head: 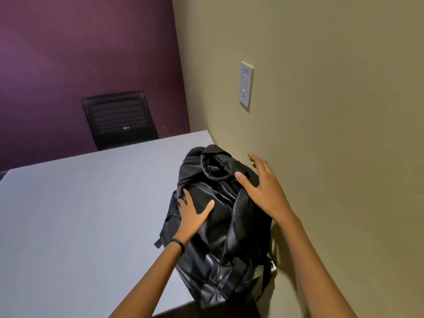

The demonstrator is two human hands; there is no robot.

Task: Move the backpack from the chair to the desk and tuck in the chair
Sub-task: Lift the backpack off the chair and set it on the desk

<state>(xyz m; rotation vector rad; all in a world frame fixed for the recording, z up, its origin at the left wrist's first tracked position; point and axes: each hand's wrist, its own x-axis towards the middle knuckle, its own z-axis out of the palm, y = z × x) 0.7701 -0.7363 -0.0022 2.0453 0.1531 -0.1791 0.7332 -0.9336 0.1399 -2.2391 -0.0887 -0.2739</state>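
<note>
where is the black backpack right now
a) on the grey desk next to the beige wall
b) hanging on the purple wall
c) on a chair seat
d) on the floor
a: the backpack lies on the grey desk beside the beige wall, with the left hand and right hand open on it.

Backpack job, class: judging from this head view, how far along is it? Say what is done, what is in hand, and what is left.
Done: the backpack lies on the desk, beside the wall. In hand: the left hand rests flat on it and the right hand is spread open over its top; neither grips. Left: tucking in the chair. The only chair in view stands across the desk.
</note>
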